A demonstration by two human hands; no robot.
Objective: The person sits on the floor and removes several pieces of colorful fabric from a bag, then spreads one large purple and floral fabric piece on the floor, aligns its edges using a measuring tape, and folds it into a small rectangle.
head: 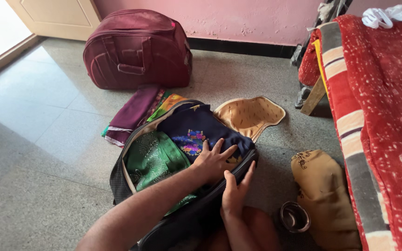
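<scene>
In the middle of the frame an open black fabric bag (122,183) lies on the grey speckled stone floor (38,153), its tan patterned flap (250,114) thrown back toward the upper right. The left hand (212,160) comes in from the lower left and lies flat, fingers spread wide, pressing on a folded dark blue cloth with bright floral embroidery (189,125) inside the bag; it grasps nothing, only pushes down. Just below it the right hand (235,190) rests with its fingers loosely open and pointing up along the bag's near rim, touching the black edge without closing round it. A shiny green patterned cloth (152,158) is packed beside the blue one, toward the left. Behind the bag lie folded purple and multicoloured fabrics (133,111), and farther up a maroon travel bag (136,49) stands by the pink wall. At lower right sit a mustard cloth bundle (324,193) and a small steel cup (294,216), next to a red patterned blanket (382,116)
</scene>
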